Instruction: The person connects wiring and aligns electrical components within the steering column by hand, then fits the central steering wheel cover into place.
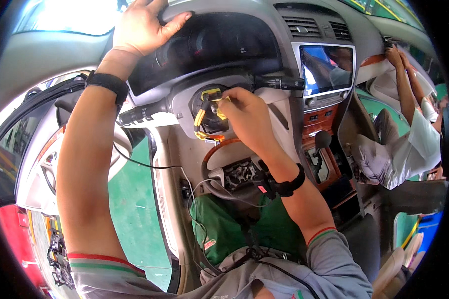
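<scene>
My left hand (143, 31) rests at the top edge of the dashboard above the dark instrument cluster (212, 42), thumb and fingers apart. My right hand (239, 112) is closed on a yellow-wired connector (212, 94) at the exposed steering column (189, 109), and partly covers it. Yellow wires loop down to an orange connector (214, 137) just below. Stalks (140, 113) stick out on both sides of the column. A detached steering wheel (207, 159) with a wood-toned rim and open centre sits low over my lap, below the column.
A screen (326, 69) and gear lever (322, 141) are at the right. Another person (399, 149) is on the passenger side, hands raised near the dashboard's far end. On the left, the open door (37, 174) shows a green floor (134, 209). Cables (149, 167) hang across the lower middle.
</scene>
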Action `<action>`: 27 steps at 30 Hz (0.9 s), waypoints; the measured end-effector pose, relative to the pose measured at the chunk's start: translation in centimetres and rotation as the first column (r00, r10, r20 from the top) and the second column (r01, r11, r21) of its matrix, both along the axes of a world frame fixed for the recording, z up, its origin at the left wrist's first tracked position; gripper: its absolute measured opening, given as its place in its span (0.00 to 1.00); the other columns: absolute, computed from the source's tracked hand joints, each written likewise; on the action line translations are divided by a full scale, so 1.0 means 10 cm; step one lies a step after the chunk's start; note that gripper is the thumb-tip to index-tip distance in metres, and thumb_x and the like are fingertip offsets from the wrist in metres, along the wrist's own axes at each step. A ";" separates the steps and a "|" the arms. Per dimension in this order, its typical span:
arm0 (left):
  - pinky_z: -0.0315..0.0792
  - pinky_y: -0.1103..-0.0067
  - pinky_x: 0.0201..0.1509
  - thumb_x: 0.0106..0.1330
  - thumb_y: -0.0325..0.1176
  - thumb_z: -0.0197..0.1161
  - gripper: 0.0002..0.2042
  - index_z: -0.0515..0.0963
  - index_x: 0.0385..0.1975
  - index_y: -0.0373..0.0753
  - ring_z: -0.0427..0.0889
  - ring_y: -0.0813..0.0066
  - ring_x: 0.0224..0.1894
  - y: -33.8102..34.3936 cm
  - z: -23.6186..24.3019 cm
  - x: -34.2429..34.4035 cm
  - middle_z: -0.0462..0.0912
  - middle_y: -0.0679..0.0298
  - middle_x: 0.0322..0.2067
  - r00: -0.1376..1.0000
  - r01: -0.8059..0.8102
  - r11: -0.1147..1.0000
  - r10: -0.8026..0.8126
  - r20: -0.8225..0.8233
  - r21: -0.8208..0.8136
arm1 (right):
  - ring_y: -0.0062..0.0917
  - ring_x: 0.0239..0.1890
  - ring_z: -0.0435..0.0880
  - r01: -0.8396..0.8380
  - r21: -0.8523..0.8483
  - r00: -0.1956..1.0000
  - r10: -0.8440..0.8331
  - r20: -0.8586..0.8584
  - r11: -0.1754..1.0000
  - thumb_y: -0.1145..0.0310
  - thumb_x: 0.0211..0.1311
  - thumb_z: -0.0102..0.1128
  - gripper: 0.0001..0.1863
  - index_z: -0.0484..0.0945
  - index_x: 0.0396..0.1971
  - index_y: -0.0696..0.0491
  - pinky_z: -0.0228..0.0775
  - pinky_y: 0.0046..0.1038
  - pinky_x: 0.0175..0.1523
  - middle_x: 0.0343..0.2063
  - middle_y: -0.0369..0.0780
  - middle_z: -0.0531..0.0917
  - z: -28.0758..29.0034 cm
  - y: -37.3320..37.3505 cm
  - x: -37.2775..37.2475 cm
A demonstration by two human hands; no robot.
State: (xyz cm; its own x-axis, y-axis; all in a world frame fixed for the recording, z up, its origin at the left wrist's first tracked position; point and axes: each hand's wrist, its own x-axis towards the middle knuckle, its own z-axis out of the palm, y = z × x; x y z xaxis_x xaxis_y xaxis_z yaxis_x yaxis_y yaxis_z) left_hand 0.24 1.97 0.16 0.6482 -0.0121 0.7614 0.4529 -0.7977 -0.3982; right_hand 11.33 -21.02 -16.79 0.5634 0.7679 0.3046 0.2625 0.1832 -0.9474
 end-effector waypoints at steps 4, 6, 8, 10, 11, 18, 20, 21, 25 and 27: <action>0.78 0.61 0.44 0.67 0.61 0.64 0.27 0.80 0.47 0.40 0.83 0.49 0.40 -0.21 0.01 -0.10 0.82 0.55 0.37 1.000 -0.024 0.996 0.025 -0.005 0.089 | 0.27 0.31 0.89 -0.050 0.026 0.999 0.050 -0.008 0.998 0.63 0.65 0.66 0.15 0.85 0.41 0.61 0.78 0.29 0.39 0.30 0.46 0.89 -0.02 0.00 -0.01; 0.79 0.63 0.39 0.63 0.59 0.69 0.26 0.83 0.37 0.37 0.84 0.51 0.35 -0.46 -0.03 -0.18 0.82 0.55 0.32 0.985 0.047 0.998 -0.055 0.164 0.052 | 0.27 0.31 0.89 -0.049 0.104 0.999 0.046 0.024 0.993 0.64 0.65 0.67 0.14 0.85 0.41 0.61 0.78 0.29 0.39 0.30 0.46 0.89 -0.06 0.04 -0.01; 0.79 0.63 0.38 0.62 0.56 0.71 0.24 0.83 0.34 0.36 0.85 0.50 0.34 -0.84 -0.22 -0.25 0.83 0.54 0.30 0.975 0.095 0.983 -0.059 0.215 -0.160 | 0.25 0.31 0.88 -0.068 0.077 0.998 0.068 -0.007 0.995 0.66 0.65 0.67 0.13 0.85 0.41 0.61 0.77 0.28 0.38 0.29 0.45 0.89 -0.04 0.02 0.01; 0.79 0.62 0.40 0.63 0.53 0.71 0.23 0.82 0.37 0.35 0.85 0.49 0.37 -1.29 -0.50 -0.38 0.84 0.51 0.32 0.993 0.052 0.859 0.011 0.120 -0.509 | 0.23 0.30 0.87 -0.068 0.074 0.998 0.068 -0.002 0.995 0.67 0.65 0.67 0.12 0.85 0.40 0.61 0.77 0.27 0.37 0.28 0.44 0.89 -0.07 0.01 0.03; 0.79 0.62 0.42 0.63 0.53 0.72 0.23 0.82 0.38 0.35 0.86 0.49 0.39 -1.44 -0.67 -0.43 0.84 0.50 0.34 0.997 0.010 0.760 0.039 0.062 -0.650 | 0.22 0.29 0.87 -0.061 0.089 0.998 0.060 0.020 0.994 0.67 0.66 0.67 0.12 0.85 0.40 0.61 0.77 0.27 0.37 0.28 0.44 0.89 -0.11 0.05 0.03; 0.76 0.63 0.38 0.68 0.39 0.68 0.15 0.80 0.42 0.32 0.84 0.48 0.35 -1.66 -1.25 -0.43 0.83 0.46 0.35 0.993 0.013 0.570 0.087 0.077 -0.821 | 0.22 0.26 0.86 -0.117 0.142 0.991 0.124 -0.045 0.983 0.68 0.65 0.68 0.11 0.85 0.37 0.61 0.75 0.28 0.33 0.25 0.44 0.88 -0.09 0.07 0.02; 0.77 0.59 0.37 0.69 0.37 0.65 0.10 0.78 0.34 0.36 0.83 0.44 0.35 -1.66 -1.30 -0.36 0.83 0.49 0.33 0.988 0.056 0.619 0.076 0.131 -0.784 | 0.28 0.24 0.86 -0.093 0.147 0.995 0.087 0.046 0.985 0.68 0.63 0.68 0.09 0.86 0.35 0.60 0.75 0.31 0.32 0.24 0.45 0.87 -0.06 0.06 0.08; 0.76 0.59 0.37 0.69 0.36 0.64 0.09 0.78 0.33 0.36 0.82 0.43 0.35 -1.66 -1.33 -0.34 0.82 0.49 0.32 0.986 0.068 0.649 0.072 0.151 -0.758 | 0.30 0.24 0.87 -0.083 0.151 0.993 0.070 0.092 0.985 0.68 0.62 0.69 0.09 0.86 0.33 0.59 0.75 0.32 0.32 0.24 0.46 0.87 -0.04 0.06 0.10; 0.75 0.58 0.35 0.69 0.32 0.63 0.07 0.76 0.32 0.36 0.81 0.43 0.33 -1.69 -1.34 -0.32 0.81 0.49 0.29 0.979 0.116 0.690 0.044 0.200 -0.715 | 0.41 0.25 0.87 0.032 0.186 0.932 -0.097 0.349 0.982 0.68 0.58 0.69 0.07 0.86 0.30 0.57 0.77 0.37 0.32 0.24 0.48 0.86 -0.01 0.06 0.13; 0.75 0.58 0.35 0.68 0.31 0.63 0.07 0.76 0.31 0.36 0.81 0.43 0.33 -1.68 -1.33 -0.33 0.80 0.48 0.29 0.978 0.131 0.681 0.030 0.207 -0.720 | 0.45 0.26 0.86 0.046 0.190 0.916 -0.117 0.383 0.981 0.68 0.57 0.69 0.07 0.85 0.29 0.57 0.77 0.39 0.32 0.24 0.49 0.85 0.03 0.05 0.12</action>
State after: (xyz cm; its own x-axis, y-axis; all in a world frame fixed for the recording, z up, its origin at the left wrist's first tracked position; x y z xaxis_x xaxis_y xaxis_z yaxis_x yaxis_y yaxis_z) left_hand -3.03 -14.87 -13.17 0.5088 0.5678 0.6471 0.4026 -0.8213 0.4041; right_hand 12.54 -20.48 -16.51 0.4299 0.6394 0.6375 0.6262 0.2975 -0.7207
